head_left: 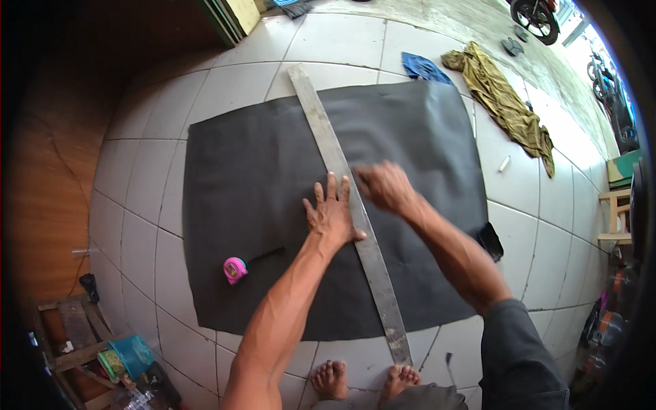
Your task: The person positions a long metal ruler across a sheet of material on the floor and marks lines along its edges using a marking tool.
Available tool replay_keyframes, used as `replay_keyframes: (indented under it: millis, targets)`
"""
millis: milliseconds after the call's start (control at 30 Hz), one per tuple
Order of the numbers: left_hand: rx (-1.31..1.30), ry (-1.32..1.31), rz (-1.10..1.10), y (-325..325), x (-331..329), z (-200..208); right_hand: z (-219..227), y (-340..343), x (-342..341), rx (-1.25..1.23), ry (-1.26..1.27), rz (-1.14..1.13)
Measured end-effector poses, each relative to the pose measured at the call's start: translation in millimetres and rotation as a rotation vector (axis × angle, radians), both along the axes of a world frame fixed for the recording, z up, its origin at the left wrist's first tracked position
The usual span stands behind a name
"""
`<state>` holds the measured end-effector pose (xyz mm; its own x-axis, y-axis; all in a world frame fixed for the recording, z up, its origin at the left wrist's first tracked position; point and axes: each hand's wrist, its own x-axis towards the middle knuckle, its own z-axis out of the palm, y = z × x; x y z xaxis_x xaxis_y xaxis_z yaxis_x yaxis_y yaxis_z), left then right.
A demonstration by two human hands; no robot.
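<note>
A large dark grey sheet [239, 171], looking like leatherette or rubber, lies flat on the floor. Across it slants a long flat metal straightedge [380, 283], running from the far edge of the sheet to beside my right foot. My left hand [331, 217] presses on the straightedge's middle with its fingers spread, some resting on the sheet. Just right of the straightedge, my right hand [388, 188] is closed, its fingertips at the metal edge. Whatever it grips is hidden and slightly blurred. A pink tape measure [234, 270] rests on the sheet's left part.
White floor tiles [335, 39] surround the sheet. A crumpled olive cloth [502, 96] and a blue cloth [424, 67] lie beyond its far right corner. A small white tube [504, 164] and a black object [490, 241] are to the right. A blue container [130, 357] stands lower left.
</note>
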<state>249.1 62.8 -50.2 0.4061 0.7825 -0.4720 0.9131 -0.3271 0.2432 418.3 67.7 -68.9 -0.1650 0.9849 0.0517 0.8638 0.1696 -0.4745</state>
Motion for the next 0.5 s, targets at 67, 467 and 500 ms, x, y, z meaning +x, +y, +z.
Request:
replay_keyframes:
  millis: [67,467,500]
  targets:
    - [0.004,0.008,0.008,3.7,-1.7,2.9,5.4,-102.9,-0.7,-0.108,0.006,0.049]
    - [-0.02,0.037,-0.003,2.5,5.9,1.1,48.7,-255.6,15.7,-0.697,-0.025,0.214]
    - [-0.011,0.04,0.006,1.8,3.7,0.6,40.5,-220.2,16.2,-0.66,-0.003,0.276]
